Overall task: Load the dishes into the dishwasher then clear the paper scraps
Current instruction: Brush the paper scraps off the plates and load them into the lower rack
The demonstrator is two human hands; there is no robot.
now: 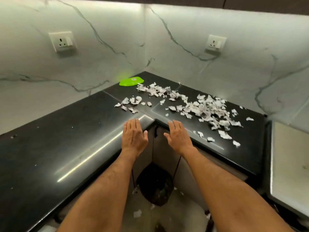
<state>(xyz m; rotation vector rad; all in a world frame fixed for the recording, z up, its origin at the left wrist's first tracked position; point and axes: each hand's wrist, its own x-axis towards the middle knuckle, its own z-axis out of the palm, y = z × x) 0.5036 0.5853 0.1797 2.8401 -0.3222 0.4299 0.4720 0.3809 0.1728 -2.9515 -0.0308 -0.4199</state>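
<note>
The left hand and the right hand both lie flat on the inner corner edge of the black desk, with fingers straight and close together, holding nothing. The paper scraps are spread over the back corner of the desk and along its right part, some of them very near the front edge on the right. A green flat thing lies at the far corner, just beside the scraps. Below the inner corner a dark bin bag stands on the floor, and a few loose scraps already lie on the floor around it. No dishes and no dishwasher are visible here, so I judge that the paper step is the one in hand.

The risk, I think, is in the sweeping. The scraps are light and thin, so a fast push may scatter them, and those near the front edge can fall beside the bag instead of into it. The bag mouth looks narrow and is partly hidden by the arms, so pieces may easily miss it. Small pieces may also stick on the smooth desk and remain behind.
</note>
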